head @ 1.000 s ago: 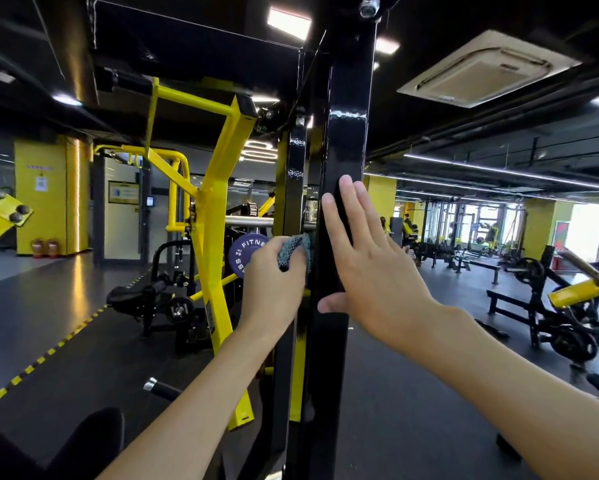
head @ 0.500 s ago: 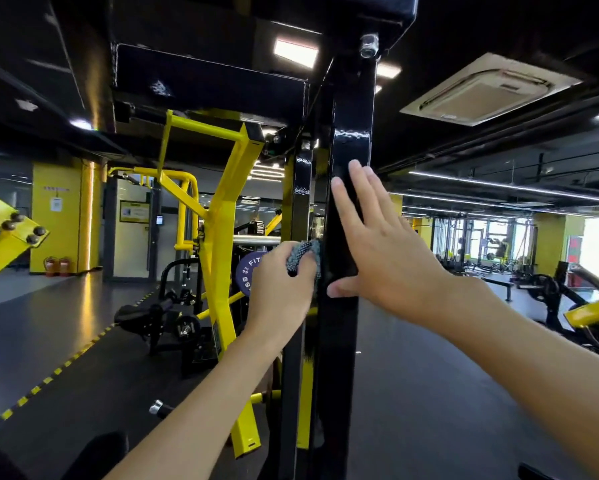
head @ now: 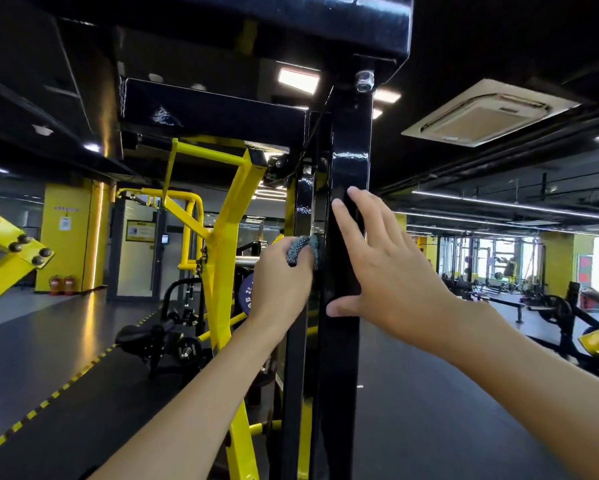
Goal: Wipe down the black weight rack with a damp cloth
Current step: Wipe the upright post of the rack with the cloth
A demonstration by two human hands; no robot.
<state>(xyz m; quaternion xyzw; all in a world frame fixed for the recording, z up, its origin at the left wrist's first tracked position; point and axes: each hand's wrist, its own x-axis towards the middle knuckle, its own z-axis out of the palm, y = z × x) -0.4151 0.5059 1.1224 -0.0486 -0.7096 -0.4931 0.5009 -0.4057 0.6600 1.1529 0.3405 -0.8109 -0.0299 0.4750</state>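
A glossy black upright post of the weight rack [head: 350, 161] rises in the middle of the view and joins a black crossbeam [head: 222, 112] overhead. My left hand [head: 280, 282] grips a bunched blue-grey cloth [head: 303, 247] and presses it against the left side of the post. My right hand [head: 388, 271] lies flat on the post's front face, fingers straight and pointing up, thumb spread out across the post below.
A yellow plate-loaded machine [head: 222, 258] with a black seat [head: 145, 336] stands just left of the rack. More yellow and black gym machines [head: 561, 313] fill the right background. Dark rubber floor [head: 429, 410] stretches around, with yellow-black hazard tape [head: 48, 400] on the left.
Both hands have slid up the post, the cloth moving with the left hand. My view has tilted up, showing more of the crossbeam.
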